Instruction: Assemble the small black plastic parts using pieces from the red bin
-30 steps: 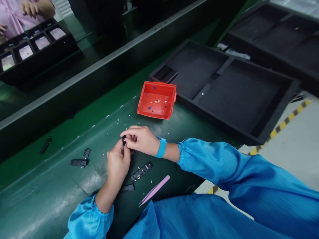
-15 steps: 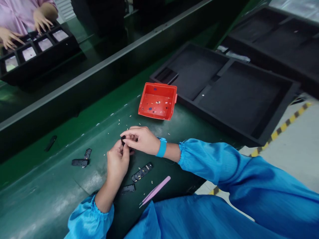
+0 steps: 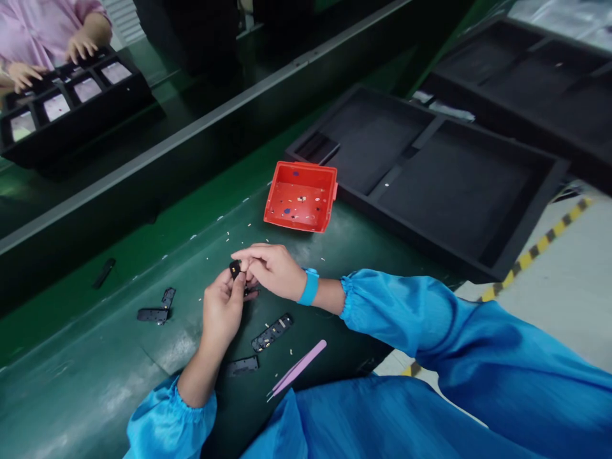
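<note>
My left hand [image 3: 222, 312] pinches a small black plastic part [image 3: 234, 268] that has a gold-coloured spot on its face. Bent over the same part from the right is my right hand [image 3: 276, 271], its thumb and fingertips closed at the part's edge. The fingers cover most of the piece. Below the hands lie a black plastic strip with gold-coloured contacts [image 3: 272, 332] and a plainer black strip [image 3: 242, 366]. Pink tweezers [image 3: 300, 368] rest to the right of these. Two overlapping black pieces [image 3: 153, 314] are left of my left hand.
A red bin [image 3: 300, 213] with tiny bits inside stands beyond my hands. Black divided trays [image 3: 459, 185] lie to the right. Another black piece [image 3: 104, 273] is at far left, and pale slivers dot the green table. Across a ledge, a person's hands [image 3: 81, 46] rest on a compartment box.
The black part has turned so its gold-coloured spot shows. My left hand shifted slightly left, and my right fingers curled in. The other person's hands moved on the box.
</note>
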Tool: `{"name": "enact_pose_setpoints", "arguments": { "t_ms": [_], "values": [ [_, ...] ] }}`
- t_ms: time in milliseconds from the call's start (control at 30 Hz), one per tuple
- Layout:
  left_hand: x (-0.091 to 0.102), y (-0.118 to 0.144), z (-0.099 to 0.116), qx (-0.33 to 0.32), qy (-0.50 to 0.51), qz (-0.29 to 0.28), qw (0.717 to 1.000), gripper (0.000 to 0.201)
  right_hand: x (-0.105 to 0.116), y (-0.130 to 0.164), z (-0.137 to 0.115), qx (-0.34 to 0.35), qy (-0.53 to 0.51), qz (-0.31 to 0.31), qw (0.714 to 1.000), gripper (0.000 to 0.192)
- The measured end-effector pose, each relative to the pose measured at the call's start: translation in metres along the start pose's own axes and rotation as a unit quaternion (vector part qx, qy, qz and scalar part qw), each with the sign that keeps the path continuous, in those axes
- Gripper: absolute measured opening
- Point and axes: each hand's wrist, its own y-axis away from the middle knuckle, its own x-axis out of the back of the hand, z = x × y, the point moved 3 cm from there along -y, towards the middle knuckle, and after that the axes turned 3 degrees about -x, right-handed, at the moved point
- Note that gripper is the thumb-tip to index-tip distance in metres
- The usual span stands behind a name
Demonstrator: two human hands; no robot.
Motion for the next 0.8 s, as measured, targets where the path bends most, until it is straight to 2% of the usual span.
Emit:
{"name": "enact_pose_setpoints", "arguments": {
  "t_ms": [100, 333, 500, 633, 800],
  "values": [
    [0.0003, -0.0034, -0.0009, 0.019, 0.055, -0.024, 0.998, 0.048, 0.0020, -0.0013, -0.0009, 0.015, -0.006, 0.001, 1.000, 0.029],
    [-0.0016, -0.0012, 0.0028, 0.002, 0.014, -0.015, 1.000, 0.049, 0.0029, -0.0074, 0.0013, 0.013, 0.033, -0.012, 0.999, 0.010],
    [-0.0014, -0.0011, 0.0031, 0.011, 0.007, -0.010, 1.000, 0.049, 0.0054, -0.0100, 0.0025, 0.011, 0.029, -0.043, 0.999, 0.011],
    [-0.0011, -0.0008, 0.0016, 0.010, 0.004, -0.011, 1.000, 0.047, 0.0061, -0.0100, 0.0036, 0.017, 0.039, -0.036, 0.998, 0.010],
    [-0.0017, 0.0023, 0.0008, 0.002, -0.021, -0.012, 1.000, 0.039, 0.0028, -0.0075, 0.0048, 0.060, 0.065, -0.029, 0.996, 0.009]
  ]
}}
